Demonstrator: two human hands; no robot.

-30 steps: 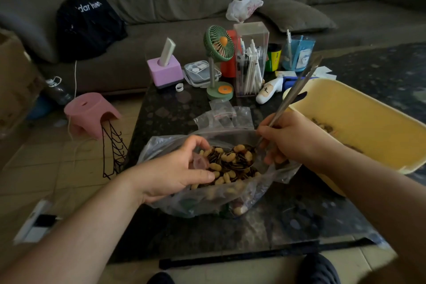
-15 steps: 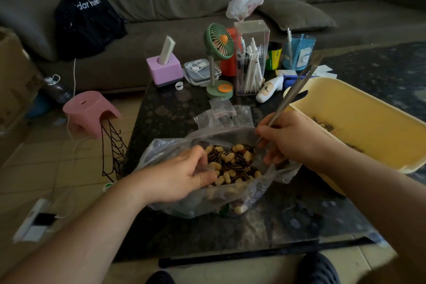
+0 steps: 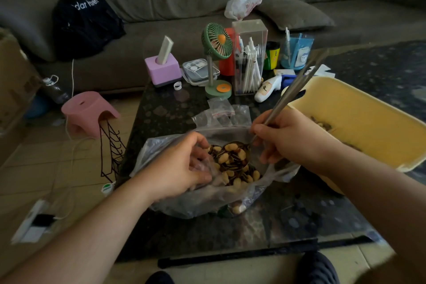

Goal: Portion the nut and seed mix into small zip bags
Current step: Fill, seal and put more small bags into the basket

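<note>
A large clear plastic bag [image 3: 175,205] lies open on the dark table, filled with the nut and seed mix [image 3: 237,173]. My right hand [image 3: 290,138] grips a long metal spoon [image 3: 297,86]; its bowl is heaped with peanuts and seeds just above the mix. My left hand [image 3: 179,168] reaches into the bag's left side and holds a small clear zip bag [image 3: 208,169] beside the spoon. More small empty zip bags [image 3: 221,110] lie just behind the big bag.
A yellow tub [image 3: 359,122] with a little mix stands at the right. Behind are a green fan [image 3: 216,62], a clear box of straws [image 3: 249,57], a purple holder [image 3: 162,70], cups and a white bottle. A pink stool [image 3: 88,110] stands on the floor left.
The spoon has lifted out of the mix with a heap of nuts and seeds. My left hand has shifted down and right inside the bag, closer to the spoon.
</note>
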